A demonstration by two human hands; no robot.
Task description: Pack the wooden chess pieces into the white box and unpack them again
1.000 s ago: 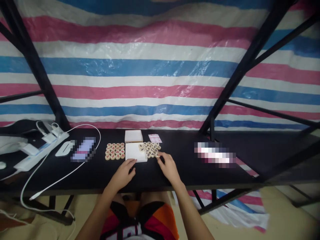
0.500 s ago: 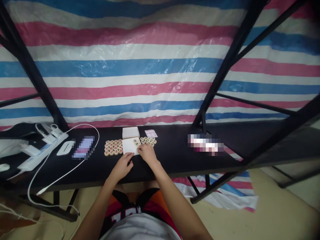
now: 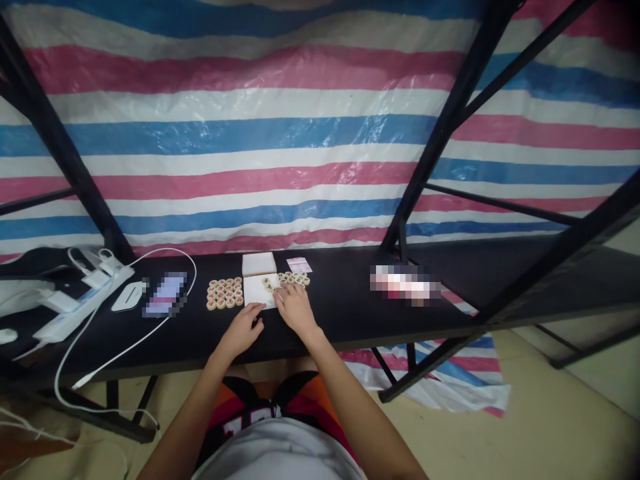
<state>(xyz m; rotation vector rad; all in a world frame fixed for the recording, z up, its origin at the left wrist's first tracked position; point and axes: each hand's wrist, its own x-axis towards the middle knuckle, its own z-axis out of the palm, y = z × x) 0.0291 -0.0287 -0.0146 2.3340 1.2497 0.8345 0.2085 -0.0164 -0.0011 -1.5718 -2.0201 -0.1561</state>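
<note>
An open white box (image 3: 253,291) lies on the black table, with a few round black-marked pieces (image 3: 267,285) inside it at the right. My right hand (image 3: 294,305) reaches over the box's right side, fingers spread, fingertips close to those pieces. At the box's near left corner rests my left hand (image 3: 243,328), fingers apart and nothing in it. Left of the box, red-marked round pieces (image 3: 225,293) lie in neat rows. More black-marked pieces (image 3: 300,279) lie right of the box, partly hidden by my right hand.
The box lid (image 3: 259,264) lies behind the box, beside a pink and white slip (image 3: 299,265). Further left are a phone (image 3: 166,294), a white device (image 3: 129,296), a cable and a power strip (image 3: 75,313). A blurred item (image 3: 405,285) lies to the right. Black metal posts frame the table.
My right hand has moved slightly and its fingers have spread over the box's right edge and the nearby black-marked pieces. My left hand has barely moved. The view has shifted slightly.
</note>
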